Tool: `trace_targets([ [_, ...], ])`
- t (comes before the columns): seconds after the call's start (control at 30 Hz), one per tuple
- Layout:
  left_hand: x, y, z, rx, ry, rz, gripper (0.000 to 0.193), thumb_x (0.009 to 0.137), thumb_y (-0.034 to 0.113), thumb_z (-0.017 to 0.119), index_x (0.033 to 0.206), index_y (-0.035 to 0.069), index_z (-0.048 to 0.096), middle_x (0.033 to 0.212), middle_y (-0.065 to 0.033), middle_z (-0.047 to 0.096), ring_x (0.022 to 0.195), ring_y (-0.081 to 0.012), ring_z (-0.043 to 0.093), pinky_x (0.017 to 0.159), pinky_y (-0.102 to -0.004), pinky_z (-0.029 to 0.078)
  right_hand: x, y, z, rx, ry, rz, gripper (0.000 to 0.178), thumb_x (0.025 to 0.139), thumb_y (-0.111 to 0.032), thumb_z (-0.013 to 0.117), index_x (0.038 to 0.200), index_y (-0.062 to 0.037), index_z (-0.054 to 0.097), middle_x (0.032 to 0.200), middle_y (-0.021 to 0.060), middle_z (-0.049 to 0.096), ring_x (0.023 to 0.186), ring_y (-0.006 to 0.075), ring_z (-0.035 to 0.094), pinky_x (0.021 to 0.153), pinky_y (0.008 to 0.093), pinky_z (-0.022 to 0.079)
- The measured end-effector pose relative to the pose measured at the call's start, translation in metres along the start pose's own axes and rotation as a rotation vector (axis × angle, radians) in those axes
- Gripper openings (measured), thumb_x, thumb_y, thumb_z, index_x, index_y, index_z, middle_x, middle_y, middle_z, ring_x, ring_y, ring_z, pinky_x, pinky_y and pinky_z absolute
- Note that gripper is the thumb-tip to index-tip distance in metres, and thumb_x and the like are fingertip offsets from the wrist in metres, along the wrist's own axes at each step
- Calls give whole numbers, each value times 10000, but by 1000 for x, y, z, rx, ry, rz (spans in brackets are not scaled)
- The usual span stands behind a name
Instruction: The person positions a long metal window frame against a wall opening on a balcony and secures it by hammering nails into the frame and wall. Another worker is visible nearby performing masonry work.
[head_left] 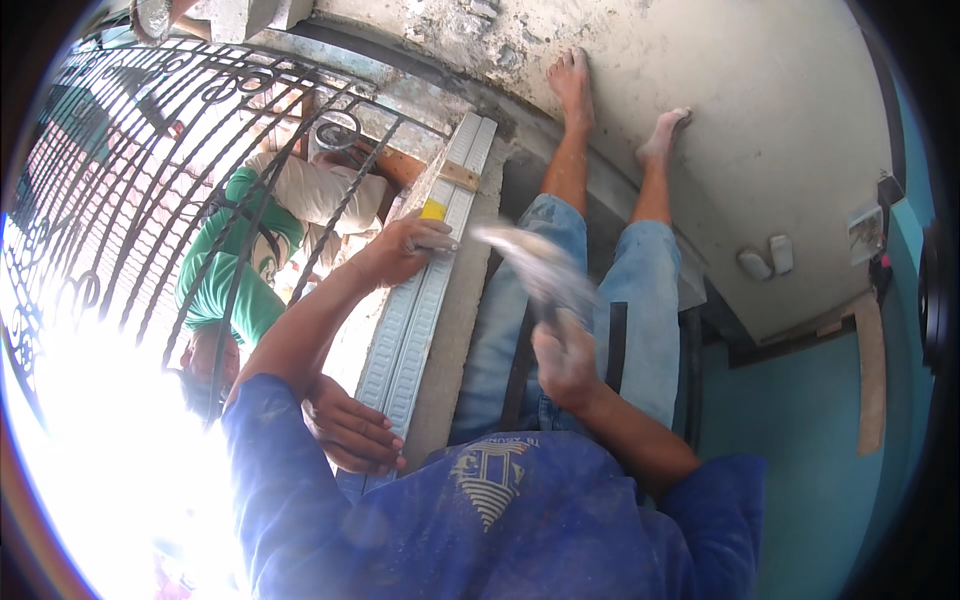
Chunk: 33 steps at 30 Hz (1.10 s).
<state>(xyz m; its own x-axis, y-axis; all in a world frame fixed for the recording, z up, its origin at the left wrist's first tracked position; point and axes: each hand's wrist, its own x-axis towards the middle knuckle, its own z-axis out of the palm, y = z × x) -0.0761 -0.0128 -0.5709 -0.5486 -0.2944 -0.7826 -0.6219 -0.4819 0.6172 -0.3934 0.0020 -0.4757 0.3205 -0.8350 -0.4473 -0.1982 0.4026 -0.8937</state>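
Note:
My right hand (566, 362) is closed round the dark handle of a hammer (535, 258), whose pale head is smeared by motion above my thighs. To the left, my left hand (405, 248) is closed at the pale metal channels (398, 345), beside a small yellow piece (433, 210); whatever its fingers pinch is too small to make out. The channels lie side by side lengthwise along a concrete ledge (445, 375). Farther up, a small wooden block (459, 177) lies across them. Another person's hand (352, 428) rests on their near end, below my left forearm.
A black wrought-iron railing (215, 185) stands at the left, with a person in a green shirt (235, 265) behind it. My jeans-clad legs stretch ahead to bare feet. A pair of slippers (766, 257) lies on the pale floor at the right, near a teal wall (790, 400).

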Motion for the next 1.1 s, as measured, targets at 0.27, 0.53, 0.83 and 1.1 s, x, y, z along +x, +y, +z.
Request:
trace_targets([
  [0.27,1,2,0,-63,-4,53,406,789,-78,543,1098,96,740,1242,-92,681,1294,-330,543,1184,-429,343,-5,-10,-22,128,32,302,237,1035,-179,461,877,-22,541,633,58,446,526,148,487,505,318,411],
  [0.53,0,9,2,-23,-23,-18,464,755,-111,519,1115,82,739,1340,-74,618,1385,-301,445,1198,-388,320,3,16,1,34,-412,814,208,1011,-179,561,867,-29,547,778,198,619,612,336,592,499,381,426],
  [0.83,1,3,3,-136,-6,-101,438,778,-100,526,1125,72,731,1397,-94,567,1400,-272,431,1203,-354,300,17,-14,-11,112,6,149,235,1018,-248,558,904,-42,554,613,135,466,505,302,511,536,399,447],
  [1.1,2,3,3,-37,-24,-54,421,807,-85,525,1155,61,711,1368,-117,578,1343,-255,499,1175,-338,344,8,-6,-18,-208,33,105,222,1007,-226,577,942,-14,564,839,198,595,616,304,625,499,362,426],
])
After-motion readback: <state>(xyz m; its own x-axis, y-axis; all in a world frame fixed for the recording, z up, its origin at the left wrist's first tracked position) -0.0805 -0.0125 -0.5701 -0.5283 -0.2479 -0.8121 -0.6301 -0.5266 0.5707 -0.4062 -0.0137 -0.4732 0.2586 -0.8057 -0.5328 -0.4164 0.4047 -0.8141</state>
